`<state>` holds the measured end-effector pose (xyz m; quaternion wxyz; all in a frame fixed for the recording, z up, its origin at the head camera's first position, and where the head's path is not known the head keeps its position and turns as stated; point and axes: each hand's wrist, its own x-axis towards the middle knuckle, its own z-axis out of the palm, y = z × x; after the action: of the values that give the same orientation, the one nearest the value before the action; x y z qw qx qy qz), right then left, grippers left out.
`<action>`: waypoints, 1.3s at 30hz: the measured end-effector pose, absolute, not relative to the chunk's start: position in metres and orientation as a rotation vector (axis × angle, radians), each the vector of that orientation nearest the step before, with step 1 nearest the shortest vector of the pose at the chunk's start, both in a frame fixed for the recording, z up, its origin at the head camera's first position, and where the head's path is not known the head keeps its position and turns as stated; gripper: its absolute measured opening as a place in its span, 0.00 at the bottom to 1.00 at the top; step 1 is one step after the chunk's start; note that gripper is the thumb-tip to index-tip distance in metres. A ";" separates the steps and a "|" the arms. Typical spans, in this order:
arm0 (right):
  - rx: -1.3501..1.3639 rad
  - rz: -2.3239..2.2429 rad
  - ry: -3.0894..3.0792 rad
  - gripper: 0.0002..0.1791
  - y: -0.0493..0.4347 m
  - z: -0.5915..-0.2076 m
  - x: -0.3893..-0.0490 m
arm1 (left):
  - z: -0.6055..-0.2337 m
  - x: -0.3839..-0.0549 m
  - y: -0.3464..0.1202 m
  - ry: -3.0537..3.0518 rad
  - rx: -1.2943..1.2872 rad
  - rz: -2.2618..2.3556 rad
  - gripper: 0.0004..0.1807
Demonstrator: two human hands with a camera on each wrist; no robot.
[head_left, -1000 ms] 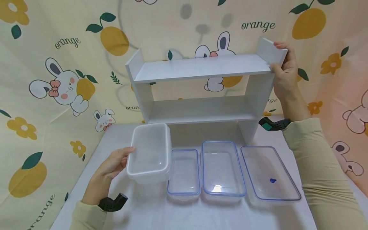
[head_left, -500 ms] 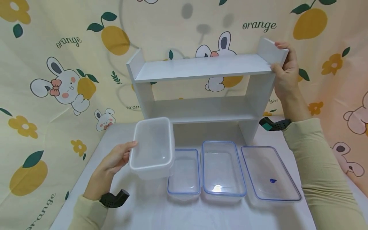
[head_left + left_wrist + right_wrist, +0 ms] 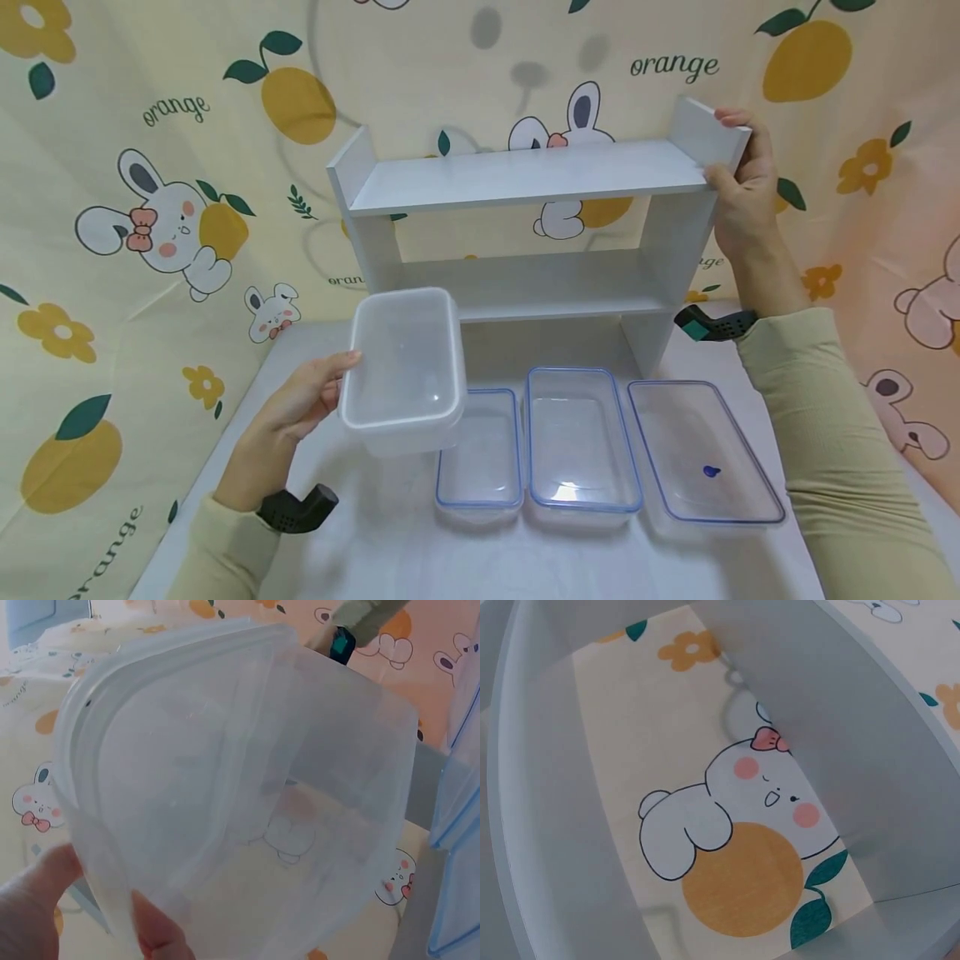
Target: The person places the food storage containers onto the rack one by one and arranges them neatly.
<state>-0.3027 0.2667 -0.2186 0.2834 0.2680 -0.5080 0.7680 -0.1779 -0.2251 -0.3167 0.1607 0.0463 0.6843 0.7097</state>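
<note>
My left hand [image 3: 294, 406] pinches the left edge of a frosted plastic food container [image 3: 405, 358], thumb on the rim. It is raised above the table, in front of the left part of a white shelf unit [image 3: 525, 283]. The left wrist view shows the container [image 3: 172, 765] close up, its side see-through, with the thumb and a fingertip at its edge. My right hand [image 3: 746, 196] grips the top of the shelf unit's right side panel. The right wrist view looks through the shelf boards [image 3: 555, 795]; that hand is barely in it.
Three clear containers with blue rims stand in a row on the white table [image 3: 390, 542]: a small one [image 3: 480, 450], a middle one [image 3: 583, 437] and a wide one [image 3: 705, 450]. A printed cloth [image 3: 187, 333] hangs behind and at both sides.
My left hand has lifted the frosted container up and a little to the right, toward the shelf unit. My right hand has stayed on the side panel.
</note>
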 end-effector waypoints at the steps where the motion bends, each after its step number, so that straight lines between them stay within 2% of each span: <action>1: 0.719 2.053 -1.361 0.25 0.266 -0.218 -0.303 | -0.315 -0.178 -0.224 1.957 0.137 2.027 0.08; 29: 0.689 2.015 -1.411 0.27 0.268 -0.221 -0.305 | -0.281 -0.178 -0.199 1.903 0.211 2.115 0.06; 39: 0.672 2.031 -1.386 0.26 0.267 -0.219 -0.302 | -0.267 -0.177 -0.189 1.930 0.228 2.125 0.20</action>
<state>-0.3022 0.2668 -0.2193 0.2918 0.2522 -0.5199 0.7622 -0.1773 -0.1891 -0.2668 0.1307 0.0784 0.6644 0.7316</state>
